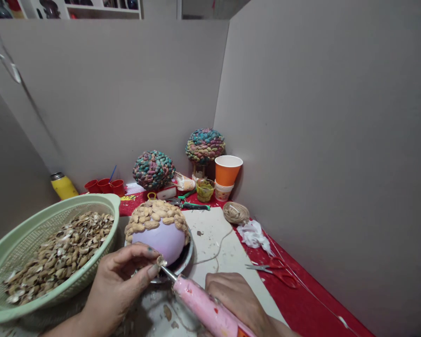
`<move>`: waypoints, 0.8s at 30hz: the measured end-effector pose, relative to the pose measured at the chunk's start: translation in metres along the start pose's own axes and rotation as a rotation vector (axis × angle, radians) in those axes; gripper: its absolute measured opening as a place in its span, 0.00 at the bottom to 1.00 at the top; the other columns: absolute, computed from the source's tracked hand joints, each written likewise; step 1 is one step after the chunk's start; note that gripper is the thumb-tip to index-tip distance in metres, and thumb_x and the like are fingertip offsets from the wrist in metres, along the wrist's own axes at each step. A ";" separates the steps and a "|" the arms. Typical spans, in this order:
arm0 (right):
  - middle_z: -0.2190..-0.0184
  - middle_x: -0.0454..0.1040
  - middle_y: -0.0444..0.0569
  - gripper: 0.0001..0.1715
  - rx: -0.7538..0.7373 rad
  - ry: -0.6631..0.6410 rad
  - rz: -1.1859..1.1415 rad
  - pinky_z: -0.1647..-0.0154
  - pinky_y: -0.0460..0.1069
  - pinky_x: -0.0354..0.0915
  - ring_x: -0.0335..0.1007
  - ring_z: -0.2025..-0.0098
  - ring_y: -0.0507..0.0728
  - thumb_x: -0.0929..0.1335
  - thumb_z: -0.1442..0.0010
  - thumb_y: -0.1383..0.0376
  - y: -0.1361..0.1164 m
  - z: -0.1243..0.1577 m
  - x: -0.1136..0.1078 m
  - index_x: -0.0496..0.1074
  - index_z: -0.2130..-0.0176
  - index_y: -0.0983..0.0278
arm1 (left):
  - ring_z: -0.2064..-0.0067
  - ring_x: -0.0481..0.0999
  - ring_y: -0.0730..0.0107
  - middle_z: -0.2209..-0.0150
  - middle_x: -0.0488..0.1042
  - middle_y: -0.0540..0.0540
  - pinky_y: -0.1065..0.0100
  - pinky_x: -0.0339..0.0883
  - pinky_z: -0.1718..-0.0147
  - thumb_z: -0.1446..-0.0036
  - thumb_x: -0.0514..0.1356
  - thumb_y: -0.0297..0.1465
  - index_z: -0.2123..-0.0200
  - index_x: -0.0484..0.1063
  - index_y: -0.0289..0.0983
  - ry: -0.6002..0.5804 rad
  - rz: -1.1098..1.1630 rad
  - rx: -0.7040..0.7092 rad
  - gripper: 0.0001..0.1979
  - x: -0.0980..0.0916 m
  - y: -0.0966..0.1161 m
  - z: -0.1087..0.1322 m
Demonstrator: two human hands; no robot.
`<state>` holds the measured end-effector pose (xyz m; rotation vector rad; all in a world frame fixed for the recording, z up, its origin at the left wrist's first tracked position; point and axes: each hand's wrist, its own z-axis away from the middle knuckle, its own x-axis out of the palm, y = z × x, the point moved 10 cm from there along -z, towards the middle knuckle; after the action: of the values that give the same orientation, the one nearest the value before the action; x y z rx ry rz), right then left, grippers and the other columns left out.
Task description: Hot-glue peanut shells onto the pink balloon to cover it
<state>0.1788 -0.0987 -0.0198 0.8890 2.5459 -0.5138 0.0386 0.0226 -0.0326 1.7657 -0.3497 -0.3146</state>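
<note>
Between the thumb and fingers of my left hand (124, 276) is a peanut shell (162, 261), its hollow side facing the tool. My right hand (233, 295) grips a pink hot glue gun (199, 297), whose metal nozzle meets the shell. Just beyond sits a lavender balloon (161, 238), its upper part covered with rows of glued peanut shells (156, 215). It rests in a round metal bowl (188, 262). To the left, a green plastic colander (112, 206) holds a heap of loose peanut shells (66, 252).
Two coloured shell-covered balls (153, 169) stand at the back near orange paper cups (228, 171), pliers (194, 206) and red cups (105, 186). On the right lie a twine ball (235, 213), white tissue (254, 234) and open scissors (275, 270). Grey walls enclose the table.
</note>
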 end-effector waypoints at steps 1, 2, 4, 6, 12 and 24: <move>0.83 0.54 0.38 0.25 0.005 -0.003 -0.011 0.81 0.49 0.45 0.49 0.82 0.50 0.57 0.28 0.57 0.001 0.001 0.001 0.53 0.76 0.60 | 0.70 0.80 0.72 0.71 0.82 0.51 0.80 0.74 0.69 0.55 0.70 0.24 0.71 0.82 0.42 -0.001 -0.004 0.000 0.07 0.000 0.000 0.000; 0.83 0.54 0.38 0.25 0.010 -0.004 -0.022 0.81 0.49 0.45 0.49 0.82 0.50 0.56 0.28 0.57 0.001 0.002 0.001 0.53 0.76 0.60 | 0.70 0.80 0.72 0.71 0.82 0.51 0.80 0.74 0.69 0.55 0.70 0.24 0.71 0.82 0.42 -0.005 -0.008 -0.001 0.07 0.001 0.000 0.000; 0.83 0.53 0.38 0.25 0.021 -0.005 -0.038 0.81 0.49 0.45 0.49 0.82 0.50 0.56 0.28 0.58 0.002 0.003 0.001 0.53 0.76 0.60 | 0.70 0.80 0.72 0.71 0.82 0.51 0.80 0.74 0.69 0.55 0.70 0.24 0.71 0.82 0.42 -0.005 -0.006 -0.003 0.07 0.001 -0.001 0.000; 0.84 0.53 0.38 0.26 0.025 0.001 -0.042 0.81 0.48 0.45 0.49 0.82 0.50 0.55 0.27 0.58 0.003 0.003 0.001 0.52 0.77 0.60 | 0.70 0.80 0.72 0.71 0.82 0.51 0.80 0.74 0.69 0.55 0.70 0.24 0.71 0.82 0.42 -0.006 -0.002 -0.007 0.07 0.001 -0.001 0.000; 0.84 0.53 0.37 0.24 0.008 0.016 -0.010 0.82 0.48 0.44 0.48 0.83 0.50 0.60 0.31 0.57 0.001 0.001 -0.002 0.53 0.77 0.60 | 0.71 0.80 0.71 0.72 0.82 0.50 0.79 0.74 0.70 0.57 0.70 0.25 0.72 0.82 0.40 0.017 -0.009 -0.015 0.06 0.001 0.000 0.000; 0.85 0.55 0.38 0.25 0.023 0.007 0.017 0.83 0.48 0.45 0.49 0.84 0.49 0.59 0.31 0.57 -0.003 -0.005 -0.003 0.55 0.78 0.60 | 0.71 0.78 0.68 0.73 0.80 0.47 0.75 0.73 0.71 0.56 0.71 0.29 0.71 0.82 0.37 -0.020 -0.029 -0.060 0.05 0.006 -0.008 0.003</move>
<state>0.1782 -0.0999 -0.0132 0.9212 2.5409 -0.5369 0.0431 0.0192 -0.0408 1.7113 -0.3262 -0.3605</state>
